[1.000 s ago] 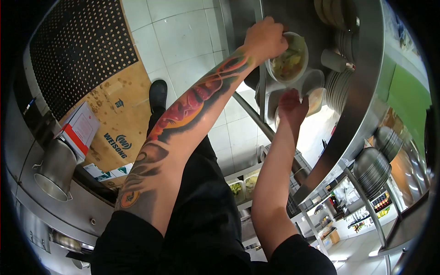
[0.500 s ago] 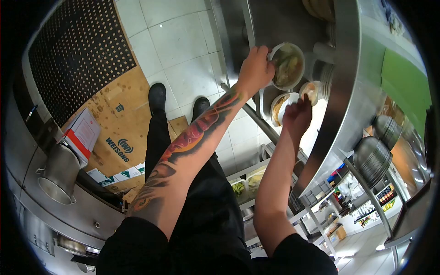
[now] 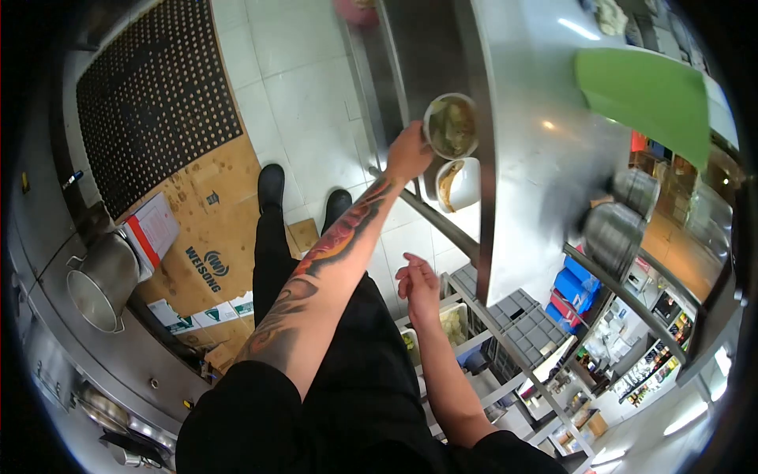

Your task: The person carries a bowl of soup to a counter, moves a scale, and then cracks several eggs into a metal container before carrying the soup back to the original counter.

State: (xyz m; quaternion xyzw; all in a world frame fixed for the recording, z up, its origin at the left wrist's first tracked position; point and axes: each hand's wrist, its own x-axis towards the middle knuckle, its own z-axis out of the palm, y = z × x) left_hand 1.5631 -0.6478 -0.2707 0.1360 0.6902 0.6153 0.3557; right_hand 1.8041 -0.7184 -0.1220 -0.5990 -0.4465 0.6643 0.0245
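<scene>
My left hand point(image 3: 409, 152), on the tattooed arm, grips the near rim of a white bowl point(image 3: 452, 126) at the steel shelf. Inside the bowl is broth with pale and green pieces; some of my fingertips are hidden. Beside it sits a white dish point(image 3: 462, 186) with a strip of brown food along one side. Away from the shelf, over the tiled floor, my right hand point(image 3: 418, 284) hangs with its fingers loosely bent and apart. Nothing shows in it.
A steel counter point(image 3: 529, 174) overhangs the shelf, with stacked metal bowls point(image 3: 612, 233) and a green sheet point(image 3: 647, 99) beyond. Below are food containers point(image 3: 452, 324) and grey crates point(image 3: 529, 332). A pot point(image 3: 103, 288), cardboard point(image 3: 197, 229) and a black mat point(image 3: 158, 103) lie to the left.
My right hand has left the small pale dish by the shelf and drawn back toward my body. The view has shifted; my left hand stays at the bowl.
</scene>
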